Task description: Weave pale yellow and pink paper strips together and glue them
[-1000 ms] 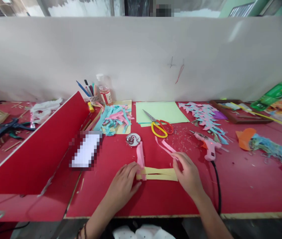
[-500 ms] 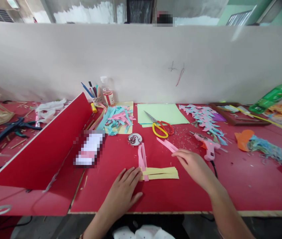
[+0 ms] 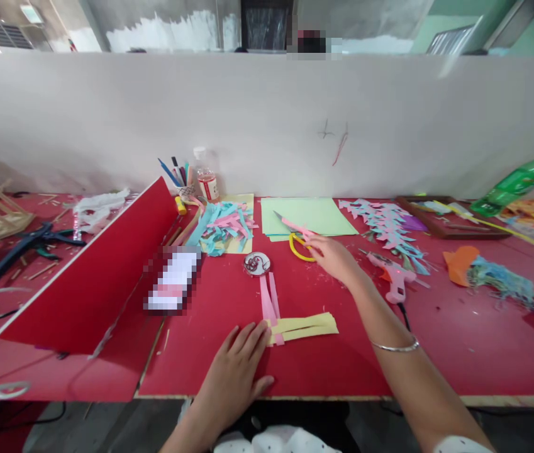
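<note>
My left hand (image 3: 237, 362) lies flat on the red table, fingers stretched out, its fingertips on the left end of the pale yellow paper strips (image 3: 311, 324). Two pink paper strips (image 3: 269, 299) cross those at that end and run up to a small round white dish (image 3: 256, 263) with dark curls in it. Farther out, my right hand (image 3: 335, 257) pinches a pink paper strip (image 3: 297, 228) over the scissors (image 3: 300, 249). The yellow handle loop shows beside my fingers; the red loop is hidden under the hand. Light green paper sheets (image 3: 323, 214) lie behind.
On the right are a pink glue gun (image 3: 395, 277), a fringed paper piece (image 3: 384, 220) and a tilted green bottle (image 3: 521, 179). Cut paper strips (image 3: 226, 223), a phone (image 3: 173, 280) and a standing red board (image 3: 92, 277) are on the left. A white partition (image 3: 257, 119) rises behind.
My right hand has moved away from me and to the left with the pink strip, from the table beside the scissors to over them. My left hand stays on the yellow strips.
</note>
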`<state>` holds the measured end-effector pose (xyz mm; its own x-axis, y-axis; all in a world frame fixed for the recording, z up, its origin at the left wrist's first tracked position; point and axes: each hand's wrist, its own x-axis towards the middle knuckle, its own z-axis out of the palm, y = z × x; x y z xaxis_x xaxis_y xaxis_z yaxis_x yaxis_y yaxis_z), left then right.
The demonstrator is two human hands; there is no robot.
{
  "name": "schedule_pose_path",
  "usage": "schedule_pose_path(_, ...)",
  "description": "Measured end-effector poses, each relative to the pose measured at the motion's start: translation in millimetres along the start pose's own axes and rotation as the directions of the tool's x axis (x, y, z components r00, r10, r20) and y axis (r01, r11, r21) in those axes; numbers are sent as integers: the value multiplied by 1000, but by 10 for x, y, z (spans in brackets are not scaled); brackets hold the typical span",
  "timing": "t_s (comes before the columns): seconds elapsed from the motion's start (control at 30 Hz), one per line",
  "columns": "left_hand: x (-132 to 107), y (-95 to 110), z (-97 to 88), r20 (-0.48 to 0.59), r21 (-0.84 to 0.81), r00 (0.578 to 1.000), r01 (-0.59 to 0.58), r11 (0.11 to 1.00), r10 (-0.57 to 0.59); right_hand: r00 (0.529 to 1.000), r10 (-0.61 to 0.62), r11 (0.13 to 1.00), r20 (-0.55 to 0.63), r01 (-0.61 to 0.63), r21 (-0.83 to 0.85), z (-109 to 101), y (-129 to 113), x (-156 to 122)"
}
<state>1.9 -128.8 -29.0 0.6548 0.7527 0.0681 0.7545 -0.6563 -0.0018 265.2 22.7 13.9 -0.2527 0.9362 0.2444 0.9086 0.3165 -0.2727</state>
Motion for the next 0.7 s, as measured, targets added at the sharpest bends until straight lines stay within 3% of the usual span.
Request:
schedule_pose_path(0.13, -11, 25, -2, 14, 33, 1000, -16, 999, 16, 997, 4, 999, 71, -1, -39, 206, 67, -63)
schedule_pose_path(0.33, -6, 30, 7, 28, 27, 999, -29, 999, 28, 1000, 19, 977, -4, -19, -214, 35, -182, -240)
schedule_pose_path(0.47, -1, 22, 11, 35, 2, 999, -29, 1000, 28, 985, -152, 988, 81, 151, 11, 5, -482, -359)
schedule_pose_path(0.6, 2, 30, 4, 40, -21, 999, -34, 999, 35, 887, -404, 889, 222, 324, 323, 88, -786, -502)
schedule_pose_path(0.7, 5, 48, 1, 44, -26, 999, -30, 999, 31, 855, -439, 875, 276, 337, 347, 143, -910, -566)
